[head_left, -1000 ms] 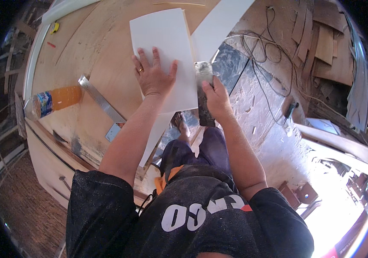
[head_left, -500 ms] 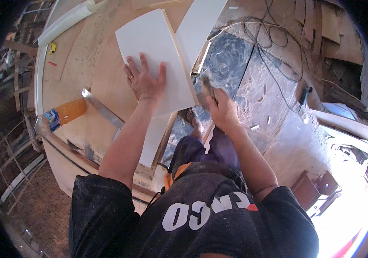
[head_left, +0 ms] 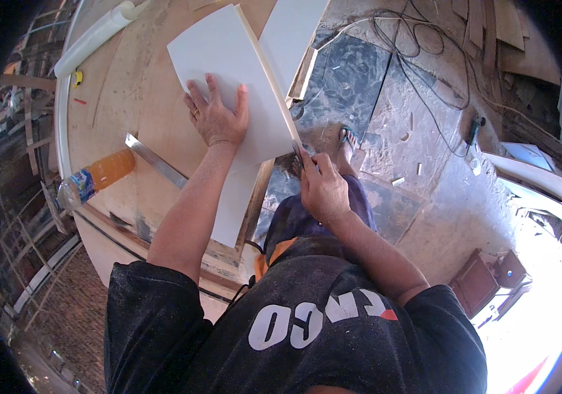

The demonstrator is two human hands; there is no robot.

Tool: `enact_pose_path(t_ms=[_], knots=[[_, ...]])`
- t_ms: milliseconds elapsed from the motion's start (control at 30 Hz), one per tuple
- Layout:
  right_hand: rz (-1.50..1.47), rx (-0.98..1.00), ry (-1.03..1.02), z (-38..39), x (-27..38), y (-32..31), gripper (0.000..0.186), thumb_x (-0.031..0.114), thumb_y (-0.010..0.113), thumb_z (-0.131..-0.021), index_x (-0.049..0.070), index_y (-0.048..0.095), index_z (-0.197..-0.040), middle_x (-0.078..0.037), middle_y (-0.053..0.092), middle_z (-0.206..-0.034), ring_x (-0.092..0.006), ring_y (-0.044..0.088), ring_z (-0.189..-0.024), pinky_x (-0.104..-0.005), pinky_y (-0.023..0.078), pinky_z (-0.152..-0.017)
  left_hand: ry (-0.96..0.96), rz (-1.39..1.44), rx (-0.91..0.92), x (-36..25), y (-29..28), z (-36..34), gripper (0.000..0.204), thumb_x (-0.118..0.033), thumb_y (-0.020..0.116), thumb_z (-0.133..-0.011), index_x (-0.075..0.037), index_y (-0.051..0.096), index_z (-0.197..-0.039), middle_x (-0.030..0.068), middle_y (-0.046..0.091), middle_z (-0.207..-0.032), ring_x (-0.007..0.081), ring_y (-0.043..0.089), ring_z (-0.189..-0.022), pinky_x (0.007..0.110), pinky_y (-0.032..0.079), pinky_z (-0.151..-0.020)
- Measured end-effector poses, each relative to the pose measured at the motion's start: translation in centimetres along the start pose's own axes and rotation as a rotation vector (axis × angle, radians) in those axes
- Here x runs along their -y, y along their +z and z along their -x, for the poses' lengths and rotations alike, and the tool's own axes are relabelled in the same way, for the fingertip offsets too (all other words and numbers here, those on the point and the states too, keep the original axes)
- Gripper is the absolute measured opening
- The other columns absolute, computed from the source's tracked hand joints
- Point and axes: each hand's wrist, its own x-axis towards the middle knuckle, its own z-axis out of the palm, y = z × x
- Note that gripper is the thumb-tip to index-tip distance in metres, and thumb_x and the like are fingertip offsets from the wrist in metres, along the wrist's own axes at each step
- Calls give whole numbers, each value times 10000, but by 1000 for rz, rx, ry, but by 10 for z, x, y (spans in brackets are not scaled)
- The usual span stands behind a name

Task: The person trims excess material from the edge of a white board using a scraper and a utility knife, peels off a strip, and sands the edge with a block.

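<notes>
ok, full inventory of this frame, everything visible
white panel: 1, white, flat on the workbench under the left hand
second white panel: 1, white, beyond the first
workbench: 1, pale plywood, left half
bottle: 1, orange liquid, lying on the bench's left edge
metal strip: 1, silver, beside the bottle
pipe: 1, white, far bench edge
cables: several, dark, on the dusty floor
left hand: flat on the panel
right hand: at the panel's edge, gripping a small tool, mostly hidden
</notes>
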Motion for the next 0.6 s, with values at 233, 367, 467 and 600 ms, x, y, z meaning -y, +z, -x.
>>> enact_pose_path(t_ms=[233, 367, 467, 600], knots=[[-17, -75, -39, 1, 2, 9, 427, 57, 648, -942, -61, 650, -1351, -144, 597, -1048, -312, 696, -893, -409, 598, -772, 0, 14, -3, 1, 3, 0, 887, -710, 525, -979, -116, 435, -1632, 341, 232, -1695, 578, 204, -1560, 625, 249, -1244], [4, -70, -44, 4, 3, 9, 436, 51, 643, -937, -64, 641, -1357, -150, 597, -1049, -322, 697, -902, -406, 596, -770, -25, -2, -3, -1, 0, 1, 871, -699, 544, -985, -116, 448, -1624, 333, 245, -1697, 572, 227, -1554, 617, 255, -1251], [-24, -113, -60, -3, 6, 10, 444, 48, 639, -926, -59, 642, -1356, -157, 598, -1057, -334, 698, -906, -416, 596, -780, -22, -4, -11, 0, 1, 2, 880, -709, 532, -985, -121, 435, -1632, 320, 244, -1703, 560, 220, -1562, 612, 246, -1258], [29, -76, -55, -37, 12, 6, 499, 60, 630, -895, -43, 614, -1383, -151, 602, -1103, -341, 717, -923, -431, 611, -792, -45, -3, 2, -4, 1, -1, 878, -717, 537, -979, -146, 427, -1638, 311, 251, -1704, 551, 212, -1567, 609, 232, -1265]])
